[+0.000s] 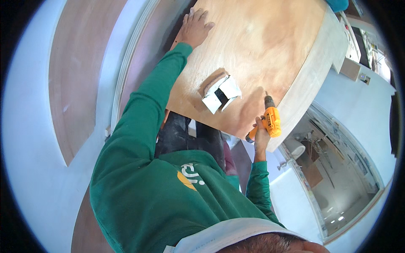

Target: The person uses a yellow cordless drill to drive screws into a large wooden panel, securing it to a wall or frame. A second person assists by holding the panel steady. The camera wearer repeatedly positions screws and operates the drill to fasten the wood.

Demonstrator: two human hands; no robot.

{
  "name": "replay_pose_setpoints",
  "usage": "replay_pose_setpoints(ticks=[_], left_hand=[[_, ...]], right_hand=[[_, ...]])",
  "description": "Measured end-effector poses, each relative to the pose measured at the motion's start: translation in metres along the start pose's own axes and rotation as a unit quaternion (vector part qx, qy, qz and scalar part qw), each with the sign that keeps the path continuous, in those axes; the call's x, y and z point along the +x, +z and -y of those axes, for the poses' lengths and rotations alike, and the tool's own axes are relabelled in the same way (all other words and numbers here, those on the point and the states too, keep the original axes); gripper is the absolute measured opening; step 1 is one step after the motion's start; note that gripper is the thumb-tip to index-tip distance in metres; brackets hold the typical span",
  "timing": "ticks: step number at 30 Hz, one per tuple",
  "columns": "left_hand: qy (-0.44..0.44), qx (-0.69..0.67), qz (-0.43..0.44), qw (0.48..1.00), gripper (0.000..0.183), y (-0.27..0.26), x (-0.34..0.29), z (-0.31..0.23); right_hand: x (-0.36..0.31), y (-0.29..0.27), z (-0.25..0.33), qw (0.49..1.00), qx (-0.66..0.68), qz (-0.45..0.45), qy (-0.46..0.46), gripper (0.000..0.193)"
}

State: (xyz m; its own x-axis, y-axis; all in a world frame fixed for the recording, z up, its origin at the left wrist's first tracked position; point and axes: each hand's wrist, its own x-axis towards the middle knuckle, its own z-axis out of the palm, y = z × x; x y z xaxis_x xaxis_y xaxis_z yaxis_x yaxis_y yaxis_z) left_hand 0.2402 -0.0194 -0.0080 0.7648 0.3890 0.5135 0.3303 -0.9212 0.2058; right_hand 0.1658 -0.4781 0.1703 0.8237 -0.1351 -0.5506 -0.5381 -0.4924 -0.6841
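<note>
A large plywood sheet [253, 46] lies in front of me. Near its far left edge my left hand [195, 28] rests flat on the wood with its fingers apart, holding nothing. My right hand [262, 134] is closed around the grip of a yellow and black cordless drill [272, 121]. The drill's bit points away from me, over the right part of the sheet; whether the tip touches the wood I cannot tell. Between my hands, close to the near edge, sits a torn white cardboard box [230, 87] with small dark pieces inside, too small to make out.
A paler board [310, 84] runs along the sheet's right side. To the left stands a white wall with brown panels [78, 71]. At the right, a framed opening or glass pane [333, 168] shows a cluttered area. A teal object [337, 4] is at the far right corner.
</note>
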Motion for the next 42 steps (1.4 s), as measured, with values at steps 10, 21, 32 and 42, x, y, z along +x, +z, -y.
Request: replay_pose_setpoints(ticks=[10,21,32,42], left_hand=[[-0.088,-0.314,0.309,0.894,0.046,-0.106,0.002,-0.085],[-0.008,-0.011,0.282,0.959,0.022,-0.164,-0.156,-0.188],[-0.001,-0.093,0.266,0.960,0.015,-0.106,-0.110,-0.183],[0.133,-0.062,0.205,0.968,0.017,-0.051,0.008,-0.219]], right_hand=[[0.084,-0.015,-0.081,0.979,-0.124,-0.072,-0.147,0.036],[0.120,0.004,-0.050,0.947,-0.222,-0.095,-0.214,0.039],[0.156,0.026,-0.008,0.941,-0.214,-0.091,-0.247,0.041],[0.295,0.073,0.074,0.935,-0.302,-0.044,-0.181,0.075]])
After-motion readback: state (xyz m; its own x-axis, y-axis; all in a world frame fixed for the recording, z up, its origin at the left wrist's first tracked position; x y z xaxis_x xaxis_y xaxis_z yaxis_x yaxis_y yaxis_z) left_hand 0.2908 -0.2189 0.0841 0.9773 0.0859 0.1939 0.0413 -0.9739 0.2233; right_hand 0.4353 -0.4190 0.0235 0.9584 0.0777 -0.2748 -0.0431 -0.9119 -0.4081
